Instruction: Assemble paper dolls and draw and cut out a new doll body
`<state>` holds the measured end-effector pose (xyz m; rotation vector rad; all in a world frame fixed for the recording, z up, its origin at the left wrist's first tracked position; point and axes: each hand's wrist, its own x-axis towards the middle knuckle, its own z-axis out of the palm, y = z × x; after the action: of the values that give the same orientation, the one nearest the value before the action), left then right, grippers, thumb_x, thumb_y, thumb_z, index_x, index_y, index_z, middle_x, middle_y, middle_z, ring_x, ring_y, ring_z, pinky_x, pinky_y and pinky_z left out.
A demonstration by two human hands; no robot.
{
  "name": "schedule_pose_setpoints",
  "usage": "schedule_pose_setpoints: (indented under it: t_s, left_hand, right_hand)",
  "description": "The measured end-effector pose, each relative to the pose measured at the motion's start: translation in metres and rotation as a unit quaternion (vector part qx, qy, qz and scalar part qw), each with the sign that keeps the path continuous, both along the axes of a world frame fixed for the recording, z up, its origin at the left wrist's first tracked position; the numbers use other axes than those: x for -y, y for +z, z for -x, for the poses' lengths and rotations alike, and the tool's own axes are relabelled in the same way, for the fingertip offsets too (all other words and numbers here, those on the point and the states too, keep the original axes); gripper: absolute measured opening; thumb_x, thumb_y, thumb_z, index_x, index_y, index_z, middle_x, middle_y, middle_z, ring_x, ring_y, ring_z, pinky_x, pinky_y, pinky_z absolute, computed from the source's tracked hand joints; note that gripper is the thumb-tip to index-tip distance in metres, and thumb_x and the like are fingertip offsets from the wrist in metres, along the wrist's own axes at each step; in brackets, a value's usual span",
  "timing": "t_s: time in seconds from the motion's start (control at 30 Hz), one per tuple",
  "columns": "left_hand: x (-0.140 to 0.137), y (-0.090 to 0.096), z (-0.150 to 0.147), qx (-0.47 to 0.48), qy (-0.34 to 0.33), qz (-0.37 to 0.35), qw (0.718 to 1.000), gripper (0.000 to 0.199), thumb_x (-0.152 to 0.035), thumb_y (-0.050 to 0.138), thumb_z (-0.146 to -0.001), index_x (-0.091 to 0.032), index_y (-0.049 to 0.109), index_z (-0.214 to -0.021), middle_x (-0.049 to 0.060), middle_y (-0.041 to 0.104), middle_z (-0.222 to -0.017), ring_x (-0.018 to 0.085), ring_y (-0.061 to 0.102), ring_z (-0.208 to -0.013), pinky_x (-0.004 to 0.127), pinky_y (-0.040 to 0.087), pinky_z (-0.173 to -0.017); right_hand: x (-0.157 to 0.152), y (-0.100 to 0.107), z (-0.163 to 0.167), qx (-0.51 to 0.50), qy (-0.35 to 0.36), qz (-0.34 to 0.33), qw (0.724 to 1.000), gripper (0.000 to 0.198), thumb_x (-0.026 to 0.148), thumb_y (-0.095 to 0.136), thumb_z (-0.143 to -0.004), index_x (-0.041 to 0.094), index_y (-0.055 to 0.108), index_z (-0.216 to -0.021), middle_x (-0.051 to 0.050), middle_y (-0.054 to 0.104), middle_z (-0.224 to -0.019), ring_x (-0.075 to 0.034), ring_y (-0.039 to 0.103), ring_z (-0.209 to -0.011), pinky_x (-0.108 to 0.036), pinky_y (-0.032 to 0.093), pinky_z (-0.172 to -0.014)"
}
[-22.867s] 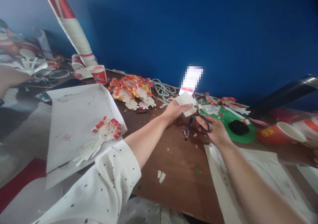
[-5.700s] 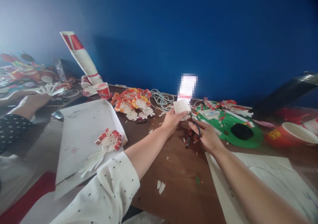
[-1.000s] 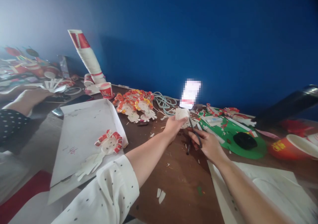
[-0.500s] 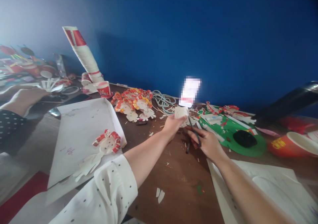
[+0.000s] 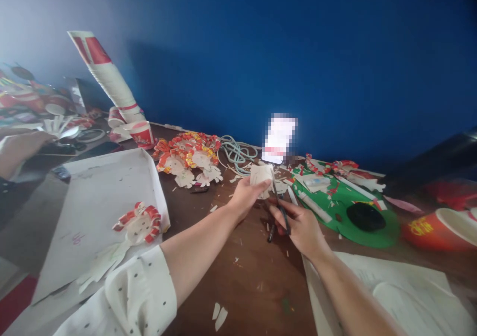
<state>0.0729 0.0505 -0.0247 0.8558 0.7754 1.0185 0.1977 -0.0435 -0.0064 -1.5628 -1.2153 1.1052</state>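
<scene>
Between thumb and fingers, my left hand (image 5: 246,195) pinches a small piece of white paper (image 5: 261,174) over the brown table. My right hand (image 5: 302,225) is closed around the handles of a pair of scissors (image 5: 282,212). The dark blades point away from me and lie along the right edge of the paper; I cannot tell whether they are cutting into it. Paper scraps lie on the table under both hands. Left of my left hand is a pile of red, yellow and white paper figures (image 5: 190,152).
A white box lid (image 5: 108,187) holds another paper figure (image 5: 137,224). Behind it leans a tall stack of paper cups (image 5: 108,80). A lit phone (image 5: 279,139) stands by the wall. Right lie a green sheet (image 5: 376,236) and a red cup (image 5: 428,229). Another person's hand (image 5: 22,149) is far left.
The view has turned slightly to the right, so most things sit further left. Both hands keep their holds on the paper and the scissors.
</scene>
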Motion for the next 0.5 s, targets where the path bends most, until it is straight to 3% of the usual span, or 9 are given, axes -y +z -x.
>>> schedule_pose_setpoints:
  t_s: [0.5]
  left_hand:
    - [0.003,0.008,0.001,0.003,-0.010,0.058,0.998,0.038,-0.036,0.082,-0.065,-0.012,0.071,-0.092,0.005,0.070,-0.081,0.011,0.060,-0.066,0.024,0.046,-0.068]
  right_hand:
    - [0.003,-0.012,-0.005,-0.026,0.018,0.031,0.999,0.041,0.047,0.062,-0.083,0.023,0.068,-0.116,0.002,0.053,-0.061,-0.012,0.048,-0.049,-0.022,0.040,-0.046]
